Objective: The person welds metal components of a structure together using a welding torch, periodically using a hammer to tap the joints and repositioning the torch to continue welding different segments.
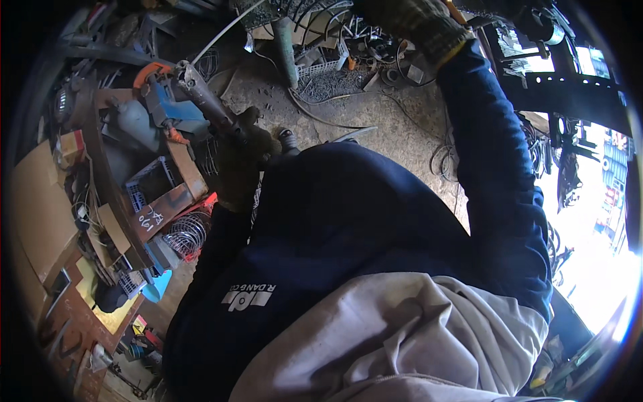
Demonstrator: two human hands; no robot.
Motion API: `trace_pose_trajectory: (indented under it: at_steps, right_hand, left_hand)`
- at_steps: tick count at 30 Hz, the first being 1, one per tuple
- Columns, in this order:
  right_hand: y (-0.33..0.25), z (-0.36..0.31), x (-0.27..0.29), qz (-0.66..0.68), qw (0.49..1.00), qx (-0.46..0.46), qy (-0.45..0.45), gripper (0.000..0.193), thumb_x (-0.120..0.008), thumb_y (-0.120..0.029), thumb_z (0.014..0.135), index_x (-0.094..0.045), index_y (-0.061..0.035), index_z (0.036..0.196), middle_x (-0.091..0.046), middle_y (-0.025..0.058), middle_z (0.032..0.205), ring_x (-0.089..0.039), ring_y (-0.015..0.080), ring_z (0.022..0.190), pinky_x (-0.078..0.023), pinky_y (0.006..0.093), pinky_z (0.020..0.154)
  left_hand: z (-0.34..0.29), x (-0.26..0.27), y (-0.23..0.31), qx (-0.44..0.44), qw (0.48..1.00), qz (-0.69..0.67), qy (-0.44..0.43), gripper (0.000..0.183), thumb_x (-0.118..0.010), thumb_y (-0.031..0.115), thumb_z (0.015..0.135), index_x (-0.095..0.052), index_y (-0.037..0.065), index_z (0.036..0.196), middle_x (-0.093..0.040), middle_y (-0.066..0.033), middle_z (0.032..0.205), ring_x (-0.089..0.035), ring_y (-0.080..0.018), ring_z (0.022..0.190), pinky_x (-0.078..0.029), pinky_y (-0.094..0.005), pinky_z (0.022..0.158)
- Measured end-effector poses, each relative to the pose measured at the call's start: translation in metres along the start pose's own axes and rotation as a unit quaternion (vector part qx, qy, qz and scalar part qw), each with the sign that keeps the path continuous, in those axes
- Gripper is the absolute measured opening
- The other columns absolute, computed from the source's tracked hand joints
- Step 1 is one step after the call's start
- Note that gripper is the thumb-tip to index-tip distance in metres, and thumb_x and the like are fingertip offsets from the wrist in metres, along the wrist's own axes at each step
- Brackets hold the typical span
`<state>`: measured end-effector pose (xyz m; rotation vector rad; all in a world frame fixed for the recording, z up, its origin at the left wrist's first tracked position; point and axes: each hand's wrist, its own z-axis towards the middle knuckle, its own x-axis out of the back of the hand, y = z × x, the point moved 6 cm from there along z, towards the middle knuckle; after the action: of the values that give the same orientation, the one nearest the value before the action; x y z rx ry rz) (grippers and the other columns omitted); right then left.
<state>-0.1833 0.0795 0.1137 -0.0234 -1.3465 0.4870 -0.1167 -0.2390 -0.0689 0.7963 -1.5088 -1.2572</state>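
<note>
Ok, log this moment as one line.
left hand: gloved, grips grey tool handle | right hand: gloved, raised, holds orange-handled item, unclear | below: concrete floor, cables, white basket

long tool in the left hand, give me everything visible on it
The long tool is a dull grey-brown rod-like body that looks like worn metal, thicker at its far end near the top left. It lies tilted, running from upper left down to the lower right. The left hand, in a dark dirty work glove, grips its lower end. A thin pale cable runs from near its upper end toward the top. Behind it lies a blue and orange power tool. Its working tip cannot be made out.
</note>
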Motion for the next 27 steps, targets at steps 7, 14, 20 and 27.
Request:
trace_pose_trajectory:
  at_steps: [7,14,20,27]
  right_hand:
    - [0.004,0.024,-0.015,0.034,0.999,0.034,-0.026,0.025,-0.056,-0.025,0.098,-0.069,-0.0038,0.103,-0.069,0.015,0.094,-0.066,0.0314,0.084,-0.052,0.0417,0.073]
    - [0.01,0.039,-0.03,0.13,0.989,0.055,-0.038,0.025,-0.055,-0.023,0.099,-0.068,-0.0024,0.105,-0.068,0.0151,0.1,-0.066,0.0313,0.089,-0.052,0.041,0.076]
    - [0.033,0.034,-0.049,0.395,0.916,-0.021,-0.07,0.025,-0.05,-0.017,0.101,-0.065,-0.0002,0.113,-0.067,0.0143,0.108,-0.065,0.0284,0.098,-0.053,0.0378,0.087]
    - [0.022,0.036,-0.041,0.229,0.97,0.044,-0.069,0.026,-0.048,-0.013,0.102,-0.062,0.0013,0.118,-0.066,0.014,0.111,-0.064,0.0266,0.102,-0.052,0.0358,0.093]
  left_hand:
    - [0.008,0.014,0.024,-0.115,0.968,0.22,0.036,0.023,-0.066,0.017,0.084,-0.068,0.002,0.101,-0.063,-0.0137,0.093,-0.061,-0.0319,0.094,-0.048,-0.0457,0.082]
    - [0.007,0.019,0.006,0.158,0.978,-0.123,0.065,0.04,-0.063,0.005,0.077,-0.056,-0.004,0.115,-0.065,-0.0127,0.094,-0.063,-0.0245,0.096,-0.054,-0.0414,0.081]
    - [0.007,0.026,-0.021,0.162,0.982,-0.097,-0.007,0.031,-0.062,0.004,0.076,-0.058,0.002,0.106,-0.063,-0.0066,0.084,-0.064,-0.017,0.074,-0.057,-0.0341,0.065]
    - [0.003,0.043,-0.019,0.016,0.979,0.191,-0.074,0.016,-0.069,0.017,0.084,-0.064,0.008,0.096,-0.058,-0.0076,0.09,-0.063,-0.0272,0.089,-0.051,-0.0409,0.077]
